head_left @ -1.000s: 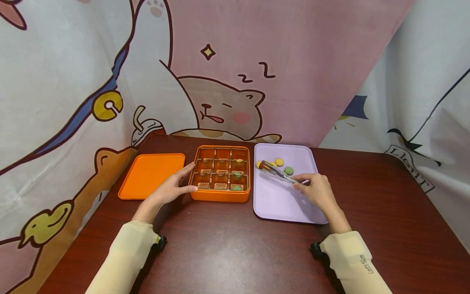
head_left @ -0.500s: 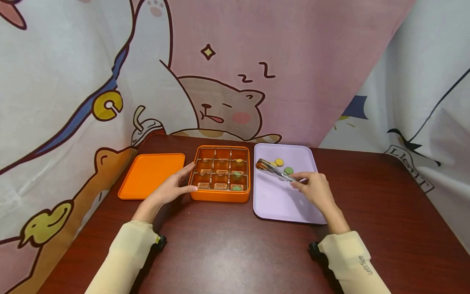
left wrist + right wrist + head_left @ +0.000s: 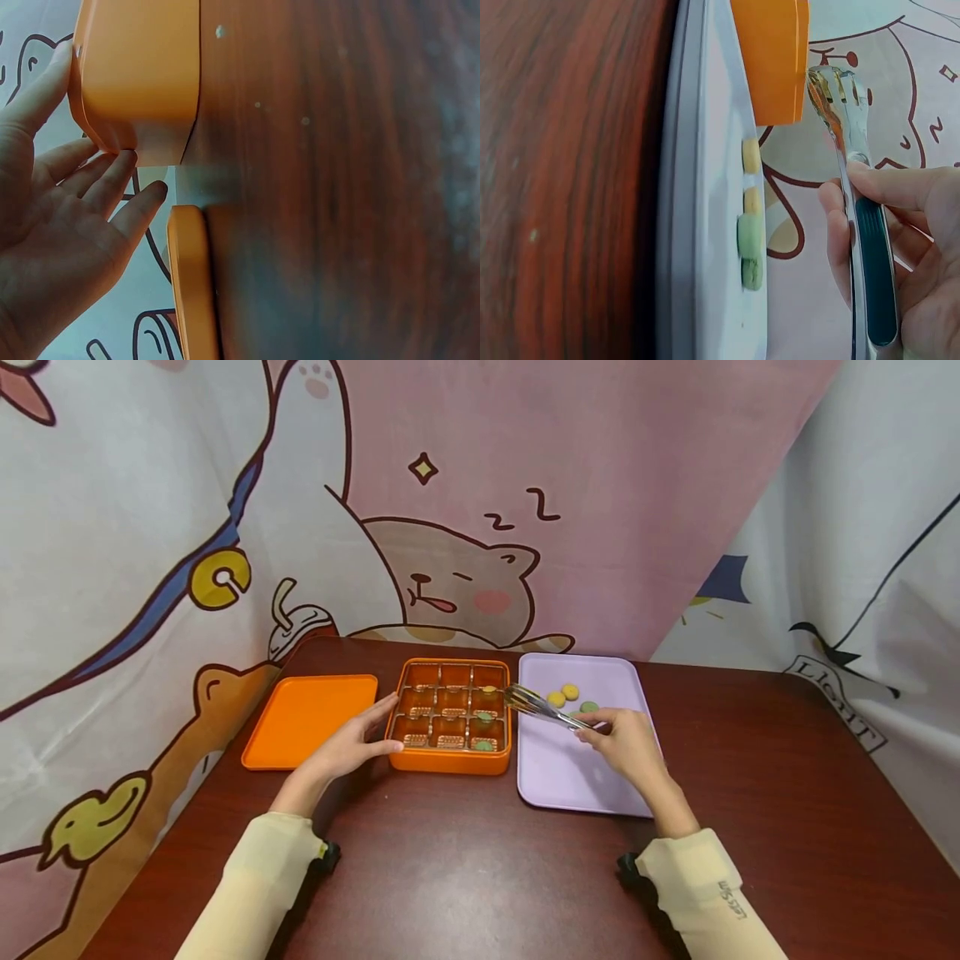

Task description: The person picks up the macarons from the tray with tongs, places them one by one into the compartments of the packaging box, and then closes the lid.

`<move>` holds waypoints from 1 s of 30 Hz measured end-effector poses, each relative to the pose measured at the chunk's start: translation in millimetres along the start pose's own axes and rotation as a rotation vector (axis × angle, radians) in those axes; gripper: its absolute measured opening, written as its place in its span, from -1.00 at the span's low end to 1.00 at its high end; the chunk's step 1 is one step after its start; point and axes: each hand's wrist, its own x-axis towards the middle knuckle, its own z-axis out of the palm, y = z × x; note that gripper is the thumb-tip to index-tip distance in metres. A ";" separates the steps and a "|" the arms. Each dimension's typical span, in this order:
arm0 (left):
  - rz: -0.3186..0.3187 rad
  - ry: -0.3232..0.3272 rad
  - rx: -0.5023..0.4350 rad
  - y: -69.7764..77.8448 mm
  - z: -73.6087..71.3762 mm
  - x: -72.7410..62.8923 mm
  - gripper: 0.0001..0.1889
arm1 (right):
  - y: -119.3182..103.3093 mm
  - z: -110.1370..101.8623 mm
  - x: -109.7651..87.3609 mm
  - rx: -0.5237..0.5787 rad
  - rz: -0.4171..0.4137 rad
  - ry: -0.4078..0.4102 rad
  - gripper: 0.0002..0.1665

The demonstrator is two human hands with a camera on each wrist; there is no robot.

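My right hand grips metal tongs, whose tips hover at the right rim of the orange divided box. Yellow shows through the slots of the tong tips in the right wrist view, apparently a small round cookie. My left hand touches the box's left side, its thumb by the front corner and its fingers extended along the wall. In the box's right column lie a yellow cookie and two green cookies. Two yellow cookies and two green cookies lie on the lilac tray.
An orange lid lies flat on the dark wooden table, left of the box. The tray stands close to the box's right side. A printed cartoon curtain hangs behind the table.
My right hand has moved left with the tongs, from over the tray to the box's right rim. One yellow cookie has left the tray's left side. The left hand stays put.
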 end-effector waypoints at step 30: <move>-0.001 -0.005 0.011 1.3 -0.4 0.1 -0.12 | -43.2 29.5 2.4 0.067 -0.118 -0.063 -0.80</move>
